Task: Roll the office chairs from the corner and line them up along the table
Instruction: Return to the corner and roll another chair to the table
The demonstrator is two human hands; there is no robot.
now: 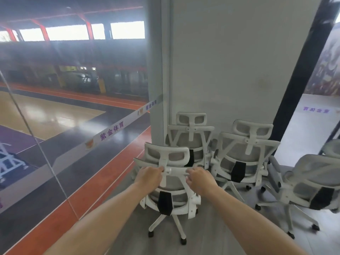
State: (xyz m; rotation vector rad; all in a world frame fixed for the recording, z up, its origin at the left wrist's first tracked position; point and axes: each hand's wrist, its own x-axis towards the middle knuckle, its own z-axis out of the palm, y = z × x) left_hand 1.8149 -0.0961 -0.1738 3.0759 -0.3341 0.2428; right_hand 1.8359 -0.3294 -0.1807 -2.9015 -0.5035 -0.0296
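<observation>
Your left hand (149, 176) and right hand (199, 178) have their fingers curled over the top rail of the nearest chair (172, 188), in the corner beside the glass wall (55, 126). Pull it straight back, clear of the chairs behind (244, 159), before turning.

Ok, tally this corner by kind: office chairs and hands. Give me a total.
Office chairs: 4 (gripped chair, rear chair, middle chair, right chair)
Hands: 2 (left hand, right hand, both holding the gripped chair's back)
Total: 6
A grey shape cut off at the right edge may be a fifth chair; not counted.
</observation>
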